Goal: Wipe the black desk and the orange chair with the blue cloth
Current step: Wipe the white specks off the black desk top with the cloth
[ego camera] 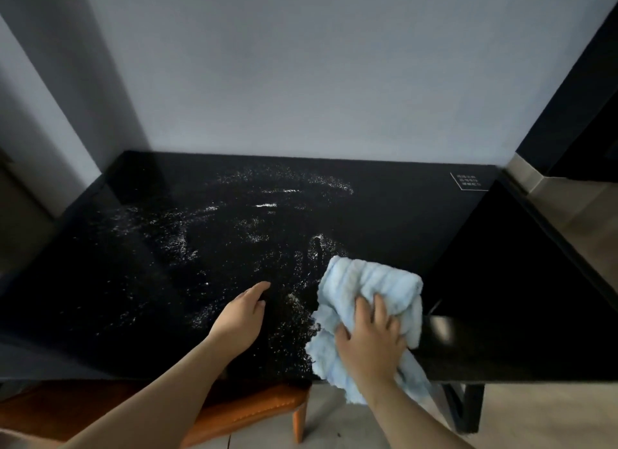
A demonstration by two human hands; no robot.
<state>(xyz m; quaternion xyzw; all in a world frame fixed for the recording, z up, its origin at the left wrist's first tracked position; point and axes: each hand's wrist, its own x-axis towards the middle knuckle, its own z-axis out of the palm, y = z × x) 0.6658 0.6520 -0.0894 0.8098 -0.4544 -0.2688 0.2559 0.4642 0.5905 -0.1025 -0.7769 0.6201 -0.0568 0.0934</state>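
Note:
The black desk [133, 281] fills the middle of the view, its top speckled with white dust or droplets. My right hand [369, 340] presses the crumpled light blue cloth [374, 281] onto the desk near its front edge, fingers spread and slightly curled into the fabric. Part of the cloth hangs over the edge. My left hand [242, 315] rests on the desk just left of the cloth, fingers relaxed, holding nothing. The orange chair [254, 412] shows below the desk's front edge, mostly hidden by my left forearm.
A grey wall [301, 81] rises behind the desk. A small white-printed label [468, 181] sits at the desk's far right corner. A dark cabinet and a metallic surface [568, 198] stand to the right. Light floor [535, 415] lies below.

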